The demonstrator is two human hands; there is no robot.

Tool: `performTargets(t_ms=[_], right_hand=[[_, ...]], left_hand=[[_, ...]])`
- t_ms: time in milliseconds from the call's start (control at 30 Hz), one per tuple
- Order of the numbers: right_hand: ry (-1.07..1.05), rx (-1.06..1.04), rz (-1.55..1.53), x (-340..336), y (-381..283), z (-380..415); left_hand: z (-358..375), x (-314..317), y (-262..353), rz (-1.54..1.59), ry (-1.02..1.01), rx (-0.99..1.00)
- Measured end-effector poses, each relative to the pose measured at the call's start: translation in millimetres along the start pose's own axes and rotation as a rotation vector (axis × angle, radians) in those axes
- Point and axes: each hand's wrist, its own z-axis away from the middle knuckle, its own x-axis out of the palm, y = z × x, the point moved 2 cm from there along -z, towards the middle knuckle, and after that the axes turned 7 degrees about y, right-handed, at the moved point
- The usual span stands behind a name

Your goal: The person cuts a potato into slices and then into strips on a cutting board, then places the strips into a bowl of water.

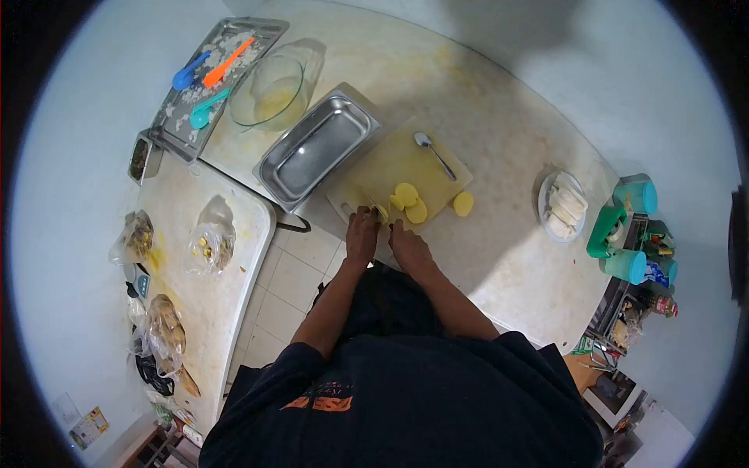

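As both hands meet at the near edge of the cutting board [390, 160], the left hand [362, 234] grips a knife [373, 204] — fingers closed round its handle — while the right hand [407, 243] rests curled beside a small yellow piece [382, 212] at the blade; whether those fingers pinch it cannot be told. Cut yellow slices [410, 201] lie just beyond, one slice [463, 203] off the board. Good slicing here likely calls for tucked fingertips and a steady, straight-down blade. Both forearms reach forward, nearly parallel, wrists low — a steel pan [316, 148], spoon [434, 153] and glass bowl [267, 92] lie behind.
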Motion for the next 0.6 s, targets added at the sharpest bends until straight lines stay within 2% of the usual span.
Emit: performTargets(t_ms=[267, 600], right_hand=[[0.076, -0.045, 0.043, 9.6, 7.4, -4.9], [0.029, -0.016, 0.077, -6.9, -8.0, 0.3]], left_hand=[[-0.7, 8.1, -3.5, 0.005, 0.076, 0.054], [-5.4, 1.1, -0.2, -0.021, 0.102, 0.084]])
